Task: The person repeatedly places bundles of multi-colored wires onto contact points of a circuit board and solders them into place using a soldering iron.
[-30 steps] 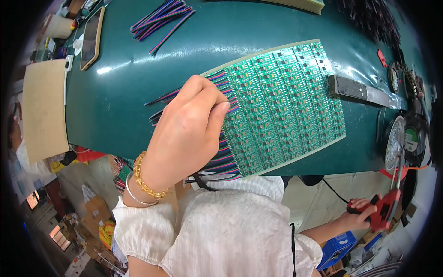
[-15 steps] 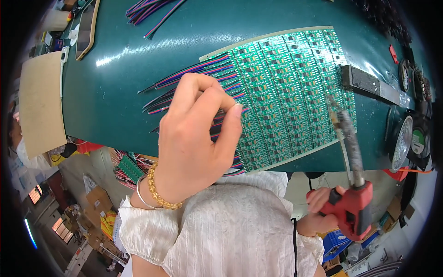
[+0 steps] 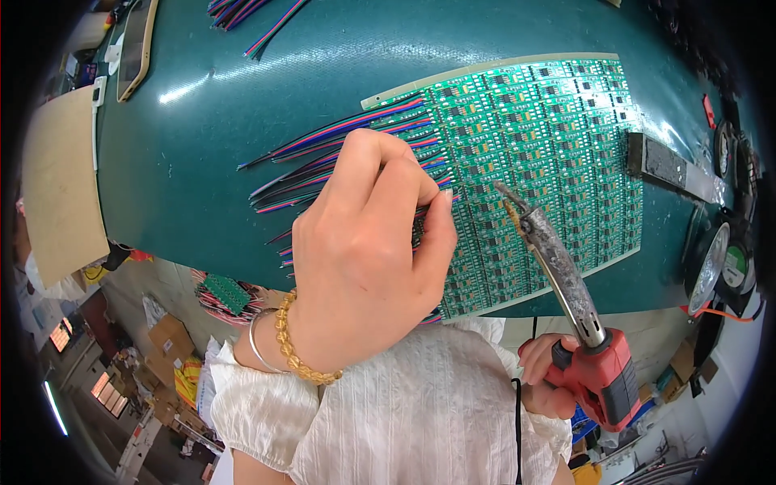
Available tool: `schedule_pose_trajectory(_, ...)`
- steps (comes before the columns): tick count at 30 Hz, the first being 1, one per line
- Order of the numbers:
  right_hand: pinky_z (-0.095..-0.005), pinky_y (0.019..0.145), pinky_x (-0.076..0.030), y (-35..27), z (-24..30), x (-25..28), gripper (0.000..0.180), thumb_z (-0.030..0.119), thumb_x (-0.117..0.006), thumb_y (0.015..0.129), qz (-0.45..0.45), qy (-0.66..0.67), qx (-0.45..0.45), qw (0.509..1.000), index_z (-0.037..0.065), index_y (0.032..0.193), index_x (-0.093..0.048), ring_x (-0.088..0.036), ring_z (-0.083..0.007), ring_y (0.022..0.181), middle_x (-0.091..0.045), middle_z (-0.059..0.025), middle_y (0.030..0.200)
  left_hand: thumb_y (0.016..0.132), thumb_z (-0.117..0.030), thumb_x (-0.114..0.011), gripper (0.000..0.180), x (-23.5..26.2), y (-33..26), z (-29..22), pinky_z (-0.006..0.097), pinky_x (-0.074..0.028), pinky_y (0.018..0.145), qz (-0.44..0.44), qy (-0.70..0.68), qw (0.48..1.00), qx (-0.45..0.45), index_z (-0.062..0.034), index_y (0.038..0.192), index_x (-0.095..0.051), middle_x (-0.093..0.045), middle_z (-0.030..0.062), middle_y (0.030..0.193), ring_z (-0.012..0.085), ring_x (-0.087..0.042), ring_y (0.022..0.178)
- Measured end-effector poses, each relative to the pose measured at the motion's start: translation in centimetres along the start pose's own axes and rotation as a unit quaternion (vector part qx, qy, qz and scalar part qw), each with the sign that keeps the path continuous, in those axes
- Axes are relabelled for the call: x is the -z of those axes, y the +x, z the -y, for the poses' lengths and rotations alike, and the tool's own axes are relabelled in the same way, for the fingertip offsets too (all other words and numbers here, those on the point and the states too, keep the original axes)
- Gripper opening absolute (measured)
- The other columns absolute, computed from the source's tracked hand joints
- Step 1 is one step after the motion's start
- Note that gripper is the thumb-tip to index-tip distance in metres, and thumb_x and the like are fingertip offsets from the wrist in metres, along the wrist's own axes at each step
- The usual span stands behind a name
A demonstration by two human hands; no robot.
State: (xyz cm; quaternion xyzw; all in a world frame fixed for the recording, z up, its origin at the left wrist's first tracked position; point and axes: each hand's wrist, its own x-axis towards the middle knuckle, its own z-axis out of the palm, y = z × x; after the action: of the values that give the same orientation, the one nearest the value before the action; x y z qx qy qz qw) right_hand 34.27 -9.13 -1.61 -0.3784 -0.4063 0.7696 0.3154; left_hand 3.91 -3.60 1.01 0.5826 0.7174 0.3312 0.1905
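Observation:
A panel of green circuit boards (image 3: 558, 145) lies on the table, with rows of small chips. Along its left edge, thin black, red, blue and green wires (image 3: 339, 133) run out to the left. My left hand (image 3: 364, 242) is above that edge, thumb and forefinger pinched on a wire strip mostly hidden under the fingers. My right hand (image 3: 540, 380) is closed round the handle of a red and black soldering gun (image 3: 602, 376). The gun's bent tip is over the middle of the panel, right of my left fingertips; whether it touches is unclear.
A dark rectangular block on a metal bar (image 3: 675, 170) sits at the panel's right edge. Beyond it are a round metal dish (image 3: 707, 259) and a solder spool (image 3: 735, 267). Spare wire bundles (image 3: 234, 10) lie at the far left, near a tablet-like device (image 3: 137, 48).
The soldering gun's tip has swung left across the panel, toward my left hand. My left hand keeps its pinch near the wires. The whole view has shifted slightly.

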Motion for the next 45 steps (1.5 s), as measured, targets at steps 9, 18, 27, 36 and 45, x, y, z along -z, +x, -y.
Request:
schedule_pose_trajectory(9,-0.0277,0.063,-0.050,0.5,2.8,-0.3,0.029,0.023,-0.083,0.074,-0.018,-0.100,-0.252,0.962,0.000,0.082,-0.067,-0.065,-0.0149,0.070,-0.068,-0.0069,0.081,0.072,0.008,-0.067,0.016,-0.3,-0.1,0.1,0.030,-0.044,0.057,-0.005,0.005,1.000,-0.006,-0.0007,0.078,-0.055,-0.054,0.0104,0.087,0.0214,-0.056,0.072)
schedule_pose_trajectory(18,-0.0290,0.059,-0.047,0.7,-0.1,-1.3,0.053,0.048,-0.090,0.061,-0.041,-0.021,-0.054,0.997,0.003,0.080,-0.069,-0.062,-0.0161,0.064,-0.067,-0.0064,0.075,0.070,0.009,-0.067,0.018,-0.6,-0.1,0.3,0.031,-0.045,0.058,-0.016,0.008,1.000,-0.021,-0.0005,0.078,-0.054,-0.054,0.0108,0.086,0.0221,-0.056,0.072)
schedule_pose_trajectory(27,-0.0359,0.065,-0.049,-0.3,1.8,-0.6,0.049,0.050,-0.086,0.065,0.004,-0.096,-0.100,0.990,0.006,0.077,-0.066,-0.064,-0.0229,0.071,-0.066,-0.0062,0.078,0.070,0.009,-0.068,0.019,-0.6,-0.1,0.4,0.032,-0.046,0.059,-0.021,0.014,0.999,-0.032,-0.0008,0.078,-0.054,-0.054,0.0109,0.086,0.0229,-0.056,0.072)
schedule_pose_trajectory(36,-0.0328,0.065,-0.049,0.7,2.5,-0.8,0.051,0.051,-0.085,0.066,0.018,-0.102,-0.129,0.986,0.007,0.079,-0.064,-0.064,-0.0204,0.071,-0.066,-0.0057,0.077,0.071,0.008,-0.069,0.017,-0.6,-0.1,0.5,0.031,-0.046,0.060,-0.017,0.012,0.999,-0.035,-0.0009,0.078,-0.055,-0.054,0.0108,0.087,0.0221,-0.057,0.072)
schedule_pose_trajectory(45,-0.0336,0.064,-0.050,-0.1,1.0,-0.7,0.056,0.057,-0.084,0.066,-0.023,-0.079,-0.057,0.995,0.007,0.082,-0.064,-0.063,-0.0195,0.066,-0.065,-0.0056,0.073,0.072,0.008,-0.069,0.018,-0.4,-0.1,0.4,0.032,-0.047,0.061,-0.011,0.009,0.999,-0.028,-0.0008,0.078,-0.055,-0.055,0.0107,0.087,0.0223,-0.058,0.073)
